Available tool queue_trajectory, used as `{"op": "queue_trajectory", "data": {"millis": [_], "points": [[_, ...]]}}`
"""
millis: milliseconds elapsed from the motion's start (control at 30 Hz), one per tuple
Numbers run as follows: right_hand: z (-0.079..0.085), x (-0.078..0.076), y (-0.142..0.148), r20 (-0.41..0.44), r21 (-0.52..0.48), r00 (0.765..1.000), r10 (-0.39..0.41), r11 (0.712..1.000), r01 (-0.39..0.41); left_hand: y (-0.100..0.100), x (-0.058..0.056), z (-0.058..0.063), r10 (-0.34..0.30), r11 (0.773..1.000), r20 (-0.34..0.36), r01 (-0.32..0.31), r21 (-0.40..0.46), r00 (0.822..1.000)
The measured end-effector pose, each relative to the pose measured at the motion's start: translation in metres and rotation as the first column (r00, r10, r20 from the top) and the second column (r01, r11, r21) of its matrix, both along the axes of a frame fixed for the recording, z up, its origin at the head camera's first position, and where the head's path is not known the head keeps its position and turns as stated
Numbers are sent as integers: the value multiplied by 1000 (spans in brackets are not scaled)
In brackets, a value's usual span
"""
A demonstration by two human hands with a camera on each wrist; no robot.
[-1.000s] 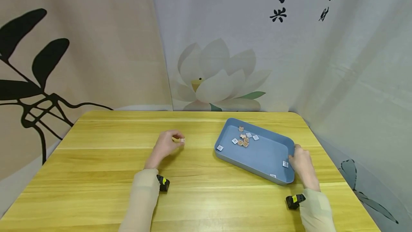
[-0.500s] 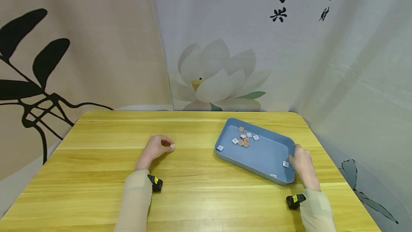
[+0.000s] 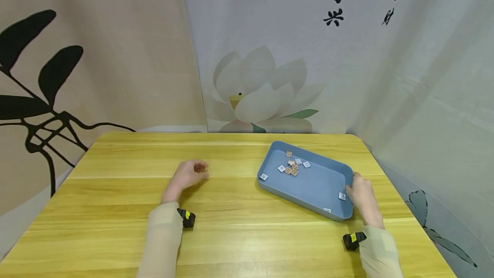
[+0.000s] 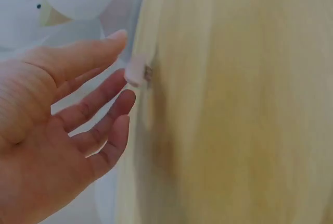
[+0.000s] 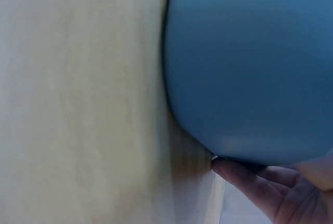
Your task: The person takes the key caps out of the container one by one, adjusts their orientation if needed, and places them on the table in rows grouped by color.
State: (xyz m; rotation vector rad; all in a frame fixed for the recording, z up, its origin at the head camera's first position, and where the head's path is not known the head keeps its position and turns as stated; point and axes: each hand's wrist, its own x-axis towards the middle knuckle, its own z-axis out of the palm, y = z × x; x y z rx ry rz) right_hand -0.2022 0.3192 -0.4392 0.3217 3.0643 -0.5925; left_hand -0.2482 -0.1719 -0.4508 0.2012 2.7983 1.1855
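My left hand [image 3: 189, 174] is low over the left half of the table, thumb and fingers parted. In the left wrist view a small pale square tile [image 4: 136, 72] with a dark mark on one side is by the fingertips; it is blurred, and whether it touches a finger I cannot tell. The head view hides this tile. With my right hand [image 3: 362, 194] I grip the right end of a blue tray [image 3: 316, 188], fingers [image 5: 255, 187] against its outer side. Several small square tiles lie in the tray, some white [image 3: 306, 164], some tan [image 3: 294, 173].
The yellow wooden table [image 3: 247, 239] carries the tray at its right. A hanging cloth [image 3: 154, 55] printed with leaves and a lotus stands behind the back edge. Single white tiles lie near the tray's left, right and front walls.
My left hand has drawn left and slightly nearer with the tile, then its fingers parted; the tile no longer shows in the head view. My right hand and the tray stay put.
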Motion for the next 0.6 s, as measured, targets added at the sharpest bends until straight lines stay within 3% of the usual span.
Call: {"op": "queue_trajectory", "data": {"millis": [200, 433, 600], "points": [[1, 1, -1, -3, 6, 1000, 0, 1000, 0, 23, -4, 11, -18, 1000, -124, 18, 0, 992], [1, 1, -1, 7, 6, 1000, -1, 1000, 1, 71, -14, 8, -67, 997, -268, 76, 25, 961], [0, 0, 0, 6, -1, 1000, -3, 1000, 3, 113, -17, 8, -161, 987, -310, 157, -36, 937]]}}
